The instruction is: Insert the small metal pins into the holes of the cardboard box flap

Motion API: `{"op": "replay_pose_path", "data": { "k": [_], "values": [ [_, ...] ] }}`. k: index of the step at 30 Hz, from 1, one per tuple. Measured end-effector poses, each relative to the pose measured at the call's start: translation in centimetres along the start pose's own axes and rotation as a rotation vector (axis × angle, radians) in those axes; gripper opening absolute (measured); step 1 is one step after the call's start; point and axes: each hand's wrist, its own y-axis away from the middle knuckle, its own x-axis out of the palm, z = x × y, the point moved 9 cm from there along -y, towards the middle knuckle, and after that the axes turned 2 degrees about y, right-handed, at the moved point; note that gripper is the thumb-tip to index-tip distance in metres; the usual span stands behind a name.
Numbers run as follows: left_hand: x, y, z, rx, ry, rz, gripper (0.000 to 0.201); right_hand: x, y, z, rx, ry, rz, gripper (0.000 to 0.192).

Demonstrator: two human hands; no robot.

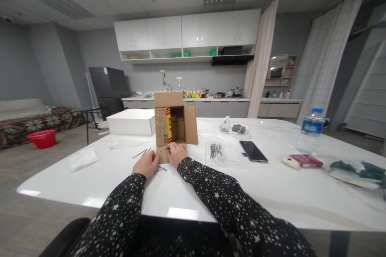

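Both hands (161, 160) on cardboard box (175, 122) flap, label prob. unreadable

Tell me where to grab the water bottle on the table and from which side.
Grip the water bottle around its middle, at the blue label, coming from the side facing the person. It stands upright near the far right of the white table, with bare surface in front; the red packet lies lower, so it likely leaves the approach free.

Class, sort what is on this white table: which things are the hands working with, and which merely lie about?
In hand: open brown cardboard box, its front flap under left hand and right hand; thin metal nails.

Lying about: white flat box, black smartphone, clear water bottle, small red box.
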Motion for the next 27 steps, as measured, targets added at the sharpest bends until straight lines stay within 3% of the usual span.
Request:
{"op": "replay_pose_path", "data": {
  "k": [5, 14, 22, 27],
  "values": [
    [0.1, 0.1, -0.3, 0.008, 0.000, 0.006, 0.036, -0.2, 0.2, -0.4, 0.045, -0.073, -0.009, 0.023],
    [-0.3, 0.5, -0.6, 0.017, 0.012, 0.011, 0.034, -0.1, 0.1, -0.6, 0.038, -0.154, -0.053, 0.019],
    [-0.1, 0.4, -0.3, 0.017, 0.013, 0.016, 0.035, -2.1, 0.9, 1.6, -0.100, -0.140, -0.153, 0.020],
    [-0.1, 0.6, -0.5, 0.041, 0.021, 0.015, 0.035, -2.4, 1.4, 2.9, -0.127, -0.133, -0.060, 0.015]
  ]
}}
